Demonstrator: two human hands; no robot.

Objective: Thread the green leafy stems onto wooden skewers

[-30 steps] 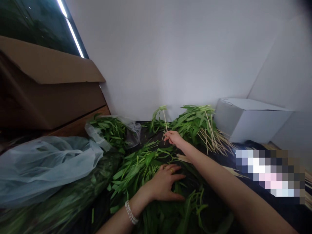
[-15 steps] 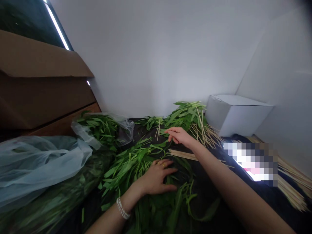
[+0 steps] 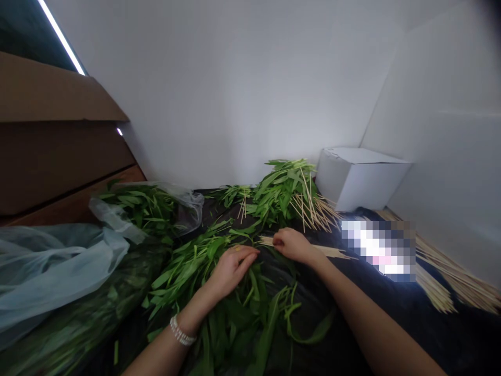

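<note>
My left hand (image 3: 237,266) rests over the leafy green stalks (image 3: 188,266), its thumb and fingers drawn together; whatever may be between the fingertips is too small to make out. Just right of it, my right hand (image 3: 293,244) is closed with curled fingers on the bundle of bamboo skewers (image 3: 332,252) lying on the black sheet. How many skewers it grips is hidden. Long loose leaves (image 3: 270,324) spread below both hands. Behind them lies a pile of greens threaded on skewers (image 3: 284,188), with a smaller skewered bunch (image 3: 237,195) to its left.
On the left are a plastic bag of greens (image 3: 146,209), a pale plastic bag (image 3: 58,271) and a cardboard box (image 3: 58,156). A white box (image 3: 360,180) stands at back right. Nearer are a lit, blurred-out screen (image 3: 378,250) and more skewers (image 3: 457,277).
My right hand has come back from near the skewered greens down to the skewer bundle and curled. My left hand's spread fingers have drawn together. The view has shifted slightly right.
</note>
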